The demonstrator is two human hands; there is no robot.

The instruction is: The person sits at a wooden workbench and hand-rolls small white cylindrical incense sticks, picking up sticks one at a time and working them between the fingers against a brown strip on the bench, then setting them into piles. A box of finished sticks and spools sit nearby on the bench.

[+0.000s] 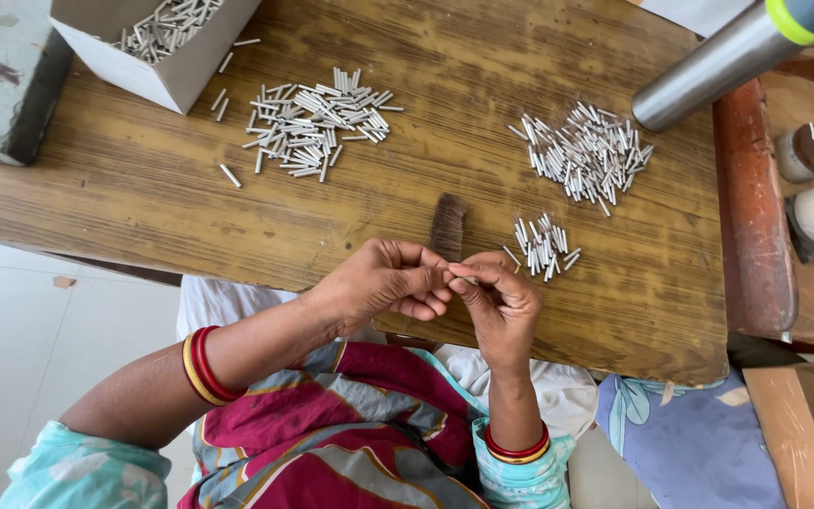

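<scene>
Head view: the left hand (383, 281) and right hand (499, 300) meet just above the near edge of the wooden table (143, 188), fingertips pinched together on a small pale stick (464, 275), mostly hidden between them. The smallest pile of sticks (543, 247) lies just beyond the right hand; a larger pile (588, 153) and another pile (317, 121) lie farther off, near an open cardboard box (157, 52). Working it well likely means a light, steady pinch from both sides, kept close over the table so a dropped stick stays within reach

Both hands' fingertips meet over wooden board (143, 188); white stick piles (313, 123) beyond.
</scene>
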